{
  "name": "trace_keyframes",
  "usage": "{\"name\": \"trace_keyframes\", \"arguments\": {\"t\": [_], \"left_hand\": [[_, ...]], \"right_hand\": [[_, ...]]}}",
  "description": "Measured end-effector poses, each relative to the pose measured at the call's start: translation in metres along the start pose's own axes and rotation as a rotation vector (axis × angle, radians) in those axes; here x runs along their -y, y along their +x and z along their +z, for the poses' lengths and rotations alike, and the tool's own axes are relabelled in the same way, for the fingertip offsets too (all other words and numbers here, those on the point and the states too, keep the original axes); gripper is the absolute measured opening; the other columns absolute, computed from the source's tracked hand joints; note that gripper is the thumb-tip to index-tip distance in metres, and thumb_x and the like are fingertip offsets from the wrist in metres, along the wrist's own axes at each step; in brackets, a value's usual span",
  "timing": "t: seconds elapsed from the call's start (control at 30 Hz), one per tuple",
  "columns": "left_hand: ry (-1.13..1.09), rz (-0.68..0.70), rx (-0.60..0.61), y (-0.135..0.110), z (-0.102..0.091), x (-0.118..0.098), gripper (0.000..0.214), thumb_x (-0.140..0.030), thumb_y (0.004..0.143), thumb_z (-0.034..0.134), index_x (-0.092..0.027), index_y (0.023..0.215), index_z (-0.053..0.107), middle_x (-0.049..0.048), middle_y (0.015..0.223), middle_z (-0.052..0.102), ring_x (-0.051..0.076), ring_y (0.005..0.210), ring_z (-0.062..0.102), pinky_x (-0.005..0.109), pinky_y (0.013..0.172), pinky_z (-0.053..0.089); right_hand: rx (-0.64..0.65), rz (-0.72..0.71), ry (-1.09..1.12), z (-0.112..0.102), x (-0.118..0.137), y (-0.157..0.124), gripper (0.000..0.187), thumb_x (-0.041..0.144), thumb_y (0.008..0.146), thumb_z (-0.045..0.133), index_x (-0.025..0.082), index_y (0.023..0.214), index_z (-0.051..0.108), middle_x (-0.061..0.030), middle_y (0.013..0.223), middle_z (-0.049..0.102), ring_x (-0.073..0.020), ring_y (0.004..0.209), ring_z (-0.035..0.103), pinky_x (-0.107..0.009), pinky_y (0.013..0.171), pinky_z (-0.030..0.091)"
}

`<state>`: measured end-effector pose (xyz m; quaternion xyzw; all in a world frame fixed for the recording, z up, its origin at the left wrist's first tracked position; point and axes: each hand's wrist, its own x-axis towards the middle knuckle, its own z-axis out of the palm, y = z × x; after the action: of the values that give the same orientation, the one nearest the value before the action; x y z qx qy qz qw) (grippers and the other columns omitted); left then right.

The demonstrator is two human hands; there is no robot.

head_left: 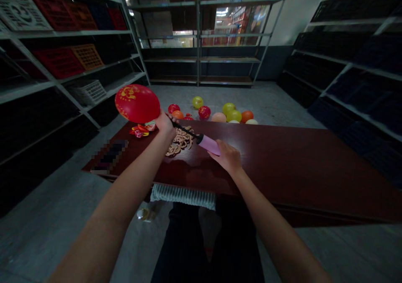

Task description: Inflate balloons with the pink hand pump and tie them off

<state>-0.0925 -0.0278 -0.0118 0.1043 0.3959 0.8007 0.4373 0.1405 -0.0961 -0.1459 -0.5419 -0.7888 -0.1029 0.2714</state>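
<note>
A red balloon with a gold print, swollen with air, points away to the left from my left hand. That hand is closed around the balloon's neck, where the pump's black end meets it; the neck itself is hidden by the fingers. My right hand is wrapped round the pink barrel of a balloon pump. The black rod of the pump runs between both hands, above the table. Below my left hand lies a heap of beige, uninflated balloons. Several colourful limp balloons lie beneath the red one.
The dark red table spans the front. A pixelated flat object lies on its left end. Inflated balloons rest on the floor behind. Metal shelves line three sides, with plastic crates at left.
</note>
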Motion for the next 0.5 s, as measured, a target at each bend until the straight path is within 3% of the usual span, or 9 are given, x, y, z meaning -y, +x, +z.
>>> {"name": "trace_keyframes", "arguments": {"t": [0.13,0.23,0.5], "left_hand": [[0.027,0.015,-0.046,0.012,-0.004,-0.033,0.042,-0.038,0.103,0.051,-0.022,0.068,0.033,-0.0086,0.049,0.033,0.007,0.034,0.031,0.022,0.038,0.029],[0.050,0.026,-0.068,0.016,0.003,-0.042,0.044,-0.044,0.101,0.055,-0.022,0.068,0.035,-0.0082,0.049,0.034,0.008,0.033,0.032,0.021,0.036,0.030],[0.013,0.093,-0.018,0.021,0.046,-0.011,0.051,-0.053,0.094,0.064,-0.023,0.067,0.033,-0.0090,0.046,0.033,0.007,0.033,0.034,0.019,0.038,0.032]], "right_hand": [[-0.023,-0.053,0.023,0.000,0.001,-0.001,0.045,0.048,0.093,0.067,0.014,0.124,0.065,-0.0100,0.104,0.078,-0.0208,0.088,0.071,-0.028,0.074,0.044],[-0.040,-0.063,0.050,0.002,0.003,-0.001,0.044,0.047,0.094,0.066,0.016,0.125,0.063,-0.0104,0.106,0.078,-0.0212,0.089,0.072,-0.028,0.076,0.047],[-0.114,0.083,0.085,0.008,-0.005,-0.001,0.037,0.046,0.095,0.062,0.022,0.123,0.063,-0.0087,0.103,0.078,-0.0239,0.088,0.074,-0.030,0.075,0.052]]}}
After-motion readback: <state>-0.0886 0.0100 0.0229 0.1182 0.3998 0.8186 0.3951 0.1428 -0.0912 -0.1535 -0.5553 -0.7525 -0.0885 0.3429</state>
